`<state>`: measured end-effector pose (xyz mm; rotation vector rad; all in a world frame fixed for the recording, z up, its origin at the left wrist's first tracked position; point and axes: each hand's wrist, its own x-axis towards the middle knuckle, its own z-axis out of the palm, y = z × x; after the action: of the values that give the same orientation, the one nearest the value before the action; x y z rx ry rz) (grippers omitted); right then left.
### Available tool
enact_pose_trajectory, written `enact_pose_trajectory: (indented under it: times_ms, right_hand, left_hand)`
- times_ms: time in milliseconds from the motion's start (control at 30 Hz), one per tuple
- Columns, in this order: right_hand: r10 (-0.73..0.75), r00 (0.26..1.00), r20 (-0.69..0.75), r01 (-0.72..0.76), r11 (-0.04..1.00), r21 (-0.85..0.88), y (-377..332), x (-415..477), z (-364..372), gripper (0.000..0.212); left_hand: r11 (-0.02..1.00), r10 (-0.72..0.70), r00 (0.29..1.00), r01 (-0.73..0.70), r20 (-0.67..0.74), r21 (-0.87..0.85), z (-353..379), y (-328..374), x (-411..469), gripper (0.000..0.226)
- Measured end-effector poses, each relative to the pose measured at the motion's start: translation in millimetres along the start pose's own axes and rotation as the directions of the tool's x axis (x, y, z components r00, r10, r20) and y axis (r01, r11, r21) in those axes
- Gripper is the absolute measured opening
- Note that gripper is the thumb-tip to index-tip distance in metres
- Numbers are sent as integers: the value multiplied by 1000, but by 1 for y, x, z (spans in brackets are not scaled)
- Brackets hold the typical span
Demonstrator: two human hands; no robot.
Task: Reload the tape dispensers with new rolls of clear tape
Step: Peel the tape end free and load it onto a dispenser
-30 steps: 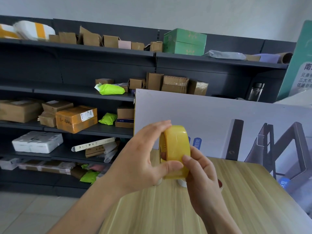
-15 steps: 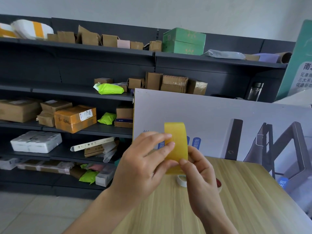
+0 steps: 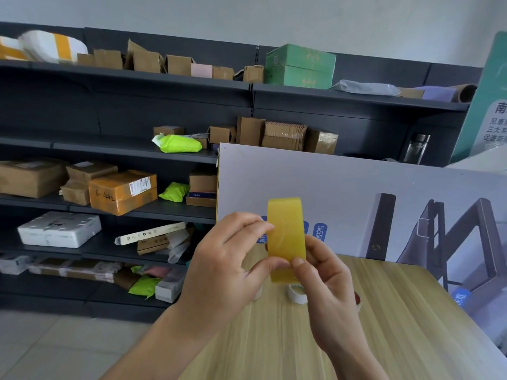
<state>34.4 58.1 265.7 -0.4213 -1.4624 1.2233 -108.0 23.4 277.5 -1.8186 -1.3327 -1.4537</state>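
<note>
A yellowish roll of clear tape (image 3: 286,237) is held edge-on above the wooden table (image 3: 384,338), its outer band facing me. My left hand (image 3: 227,267) grips it from the left, thumb pressed on the lower part of the band. My right hand (image 3: 326,281) holds it from the right, thumb tip beside the left thumb on the band. Below the roll a small white tape core (image 3: 297,293) lies on the table. A red-edged object (image 3: 358,300) shows behind my right hand, mostly hidden. No dispenser is clearly visible.
A large printed board (image 3: 356,193) leans upright along the table's far edge. Dark shelving (image 3: 109,149) behind and to the left carries several cardboard boxes, green bags and a white foam box (image 3: 59,229). Tiled floor (image 3: 49,349) lies left of the table.
The roll has turned from showing part of its side to facing me edge-on and has risen slightly. Both thumbs have come together on the lower band.
</note>
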Motion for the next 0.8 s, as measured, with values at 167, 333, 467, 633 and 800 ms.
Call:
enact_pose_trajectory:
  times_ms: [167,333,467,633,800]
  right_hand:
    - [-7,1000,3,7,1000,-16,0,0,-1,27]
    - [-12,1000,16,12,1000,-1,0,3,-4,25]
    - [-8,1000,14,8,1000,4,0,3,-3,27]
    - [-24,1000,2,24,999,-35,1,1,-3,28]
    - [-43,999,8,44,997,-60,-1,1,0,33]
  left_hand:
    - [996,-21,1000,21,-2,-83,6,0,-6,28]
    - [993,-43,999,46,24,-105,4,2,-2,38]
    - [999,-7,999,9,39,-48,1,1,1,48]
    - [998,-34,998,37,52,-45,0,3,-1,48]
    - [996,-56,998,56,5,-69,1,4,-3,43]
